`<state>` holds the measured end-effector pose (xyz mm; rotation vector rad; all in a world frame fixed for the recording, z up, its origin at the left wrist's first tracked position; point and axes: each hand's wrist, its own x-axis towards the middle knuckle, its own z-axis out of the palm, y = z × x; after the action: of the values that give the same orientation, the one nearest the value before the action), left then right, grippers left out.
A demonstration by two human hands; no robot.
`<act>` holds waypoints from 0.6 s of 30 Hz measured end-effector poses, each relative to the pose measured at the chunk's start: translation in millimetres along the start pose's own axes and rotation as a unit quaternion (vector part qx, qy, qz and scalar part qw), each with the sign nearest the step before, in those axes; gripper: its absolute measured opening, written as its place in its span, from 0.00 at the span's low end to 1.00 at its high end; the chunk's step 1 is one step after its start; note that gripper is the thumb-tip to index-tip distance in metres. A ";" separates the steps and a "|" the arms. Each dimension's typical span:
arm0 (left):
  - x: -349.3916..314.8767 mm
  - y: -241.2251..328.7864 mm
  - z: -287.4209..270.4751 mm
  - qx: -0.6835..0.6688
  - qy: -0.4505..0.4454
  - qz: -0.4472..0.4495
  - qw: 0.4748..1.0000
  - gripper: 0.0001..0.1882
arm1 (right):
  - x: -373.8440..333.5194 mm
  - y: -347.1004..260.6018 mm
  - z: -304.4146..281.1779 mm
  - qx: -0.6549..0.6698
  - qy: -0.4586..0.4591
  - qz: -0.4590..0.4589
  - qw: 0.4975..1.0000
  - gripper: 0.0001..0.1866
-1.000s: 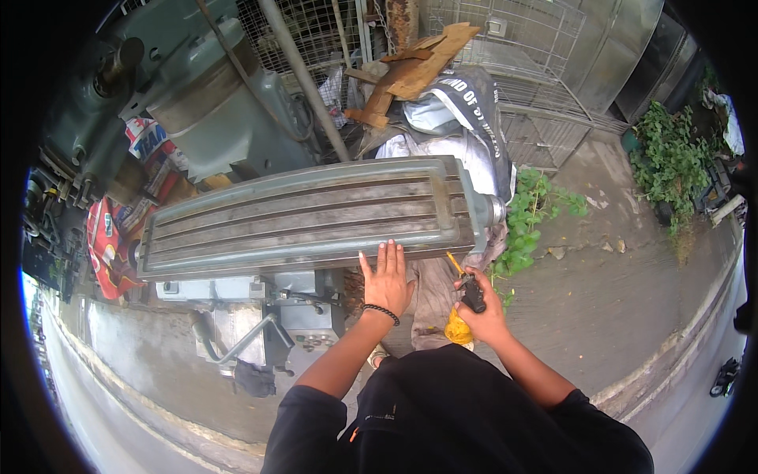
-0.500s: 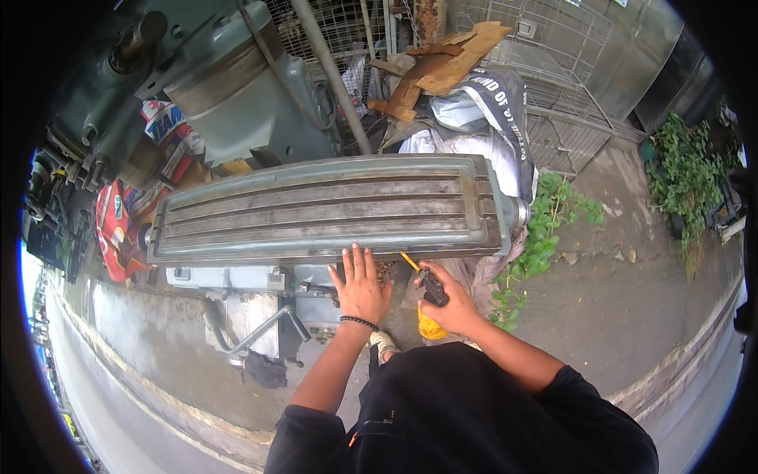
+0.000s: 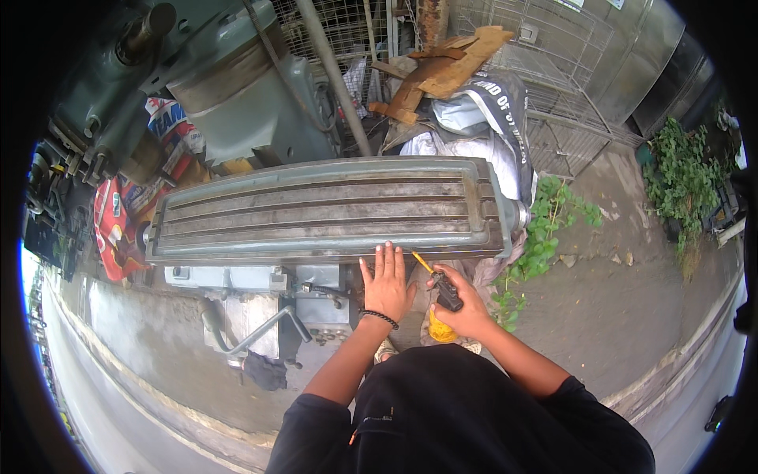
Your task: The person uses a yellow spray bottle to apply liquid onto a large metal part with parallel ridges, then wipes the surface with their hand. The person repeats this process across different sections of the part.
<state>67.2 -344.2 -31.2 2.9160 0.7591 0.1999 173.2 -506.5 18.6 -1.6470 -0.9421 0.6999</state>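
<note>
1 plant (image 3: 546, 223) nr slotted metal tbl (image 3: 324, 216).

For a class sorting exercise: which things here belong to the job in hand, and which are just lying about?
In use:
slotted metal table, left hand at near edge
yellow-tipped black tool, in right hand

Seemingly lying about:
brown scraps
red bag
pale sack

L hand (image 3: 388, 292) back R along bed (image 3: 316, 215) edge vs 0.5 s ago, but L of its 1 s spot. R hand (image 3: 469, 306) w/ sprayer (image 3: 448, 294) well L of 1 s ago, a bit R of 0.5 s; sprayer body tilted more. Nozzle (image 3: 422, 261) nearer L hand. Less shoe (image 3: 384, 348) showing vs 0.5 s.
</note>
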 end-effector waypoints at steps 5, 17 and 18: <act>15.6 39.7 8.6 -0.015 -0.019 0.127 0.992 0.45 | -25.3 24.8 -27.2 0.007 0.067 -0.001 0.998 0.40; -1.5 -23.3 -6.9 0.028 0.008 0.004 1.000 0.44 | -27.6 4.6 -22.4 0.023 0.009 0.029 0.999 0.40; -2.1 -32.2 -12.3 0.035 0.011 -0.010 0.999 0.44 | -21.4 -0.8 -16.9 0.023 -0.010 0.034 0.999 0.40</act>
<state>48.1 -316.3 -24.2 2.9741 0.8156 0.2081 175.9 -533.2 23.5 -1.6409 -0.8803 0.7793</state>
